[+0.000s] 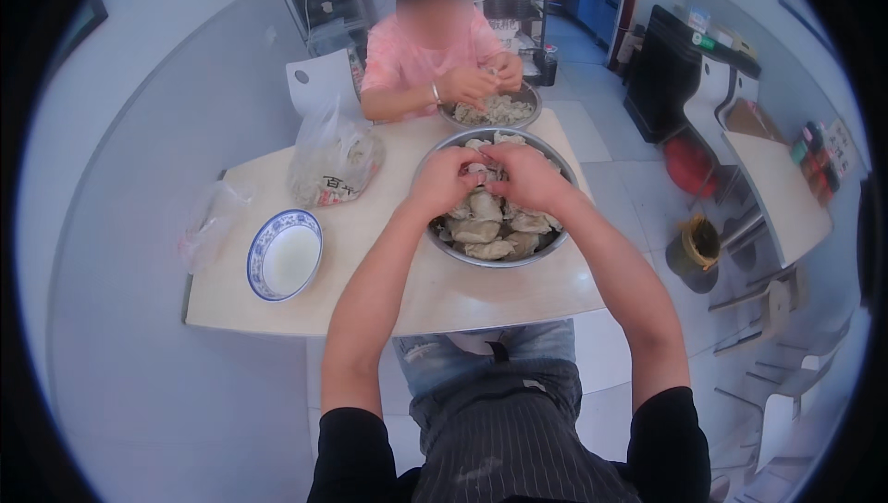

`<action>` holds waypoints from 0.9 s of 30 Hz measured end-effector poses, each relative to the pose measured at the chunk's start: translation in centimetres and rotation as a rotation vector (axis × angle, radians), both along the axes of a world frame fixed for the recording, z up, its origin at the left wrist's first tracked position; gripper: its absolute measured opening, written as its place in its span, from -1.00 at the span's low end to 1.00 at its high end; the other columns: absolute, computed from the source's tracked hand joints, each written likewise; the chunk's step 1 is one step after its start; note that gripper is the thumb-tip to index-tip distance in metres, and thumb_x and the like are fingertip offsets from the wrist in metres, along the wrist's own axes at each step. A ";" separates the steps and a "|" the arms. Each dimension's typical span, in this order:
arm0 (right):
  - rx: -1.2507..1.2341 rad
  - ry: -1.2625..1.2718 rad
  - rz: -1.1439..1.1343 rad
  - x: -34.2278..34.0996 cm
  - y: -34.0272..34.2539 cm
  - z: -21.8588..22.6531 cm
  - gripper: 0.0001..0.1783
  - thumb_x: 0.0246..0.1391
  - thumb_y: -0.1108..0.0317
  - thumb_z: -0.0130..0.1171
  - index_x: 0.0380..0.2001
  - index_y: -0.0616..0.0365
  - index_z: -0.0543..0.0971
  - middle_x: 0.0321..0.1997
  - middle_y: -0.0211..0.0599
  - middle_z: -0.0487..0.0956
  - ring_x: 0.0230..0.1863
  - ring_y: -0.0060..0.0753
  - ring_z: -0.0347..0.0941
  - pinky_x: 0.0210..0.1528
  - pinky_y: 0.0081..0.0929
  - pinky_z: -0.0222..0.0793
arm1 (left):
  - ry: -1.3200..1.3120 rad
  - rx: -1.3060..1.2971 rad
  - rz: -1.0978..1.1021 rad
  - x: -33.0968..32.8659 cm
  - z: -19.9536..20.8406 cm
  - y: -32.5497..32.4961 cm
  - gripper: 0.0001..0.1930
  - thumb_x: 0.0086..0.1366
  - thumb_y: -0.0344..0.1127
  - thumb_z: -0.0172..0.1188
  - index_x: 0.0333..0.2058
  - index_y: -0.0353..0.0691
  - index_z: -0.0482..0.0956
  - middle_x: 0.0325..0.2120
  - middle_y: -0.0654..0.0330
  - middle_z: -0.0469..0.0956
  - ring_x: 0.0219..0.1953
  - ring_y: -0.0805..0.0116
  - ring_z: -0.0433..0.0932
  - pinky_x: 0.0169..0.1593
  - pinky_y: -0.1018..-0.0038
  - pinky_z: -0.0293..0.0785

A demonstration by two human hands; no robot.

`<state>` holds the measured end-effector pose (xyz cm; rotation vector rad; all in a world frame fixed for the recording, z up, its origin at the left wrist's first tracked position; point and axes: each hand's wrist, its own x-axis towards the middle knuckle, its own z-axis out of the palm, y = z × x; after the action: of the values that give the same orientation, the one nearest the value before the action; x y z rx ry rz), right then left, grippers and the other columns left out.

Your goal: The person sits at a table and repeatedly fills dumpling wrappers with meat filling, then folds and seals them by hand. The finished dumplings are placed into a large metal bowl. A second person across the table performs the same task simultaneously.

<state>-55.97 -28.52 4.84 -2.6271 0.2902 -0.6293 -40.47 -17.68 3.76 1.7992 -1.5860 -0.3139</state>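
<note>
Working the pale pieces (476, 230) inside the basin (499, 264) well likely takes a light fingertip pinch, kept low so that any bits fall within its rim. The left hand (449, 179) and right hand (529, 173) meet over the basin's far half, backs upward, fingers curled narrow at a piece; whether both grip it cannot be told.

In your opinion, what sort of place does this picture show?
Probably a small eatery: a pale, flat-topped side table has small red and green containers at its edge, white curved-back chairs stand about, and a round, silvery metal bowl holds pale, lumpy pieces resembling food.
</note>
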 end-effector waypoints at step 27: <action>0.941 -0.257 0.058 0.8 -1.8 0.0 -0.59 0.07 0.49 0.20 -0.01 0.21 0.38 -0.24 -0.33 0.51 -0.39 -0.65 0.44 -0.38 -0.65 0.47 | 0.763 -0.200 0.010 -0.2 1.2 -1.1 -0.93 0.26 -0.48 0.14 -0.28 -0.30 0.50 -0.48 0.27 0.52 -0.50 0.55 0.47 -0.39 0.61 0.40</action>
<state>-55.17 -30.34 4.84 -1.6340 0.3250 -0.6029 -40.65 -18.73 4.99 1.2994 -1.0176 -0.7104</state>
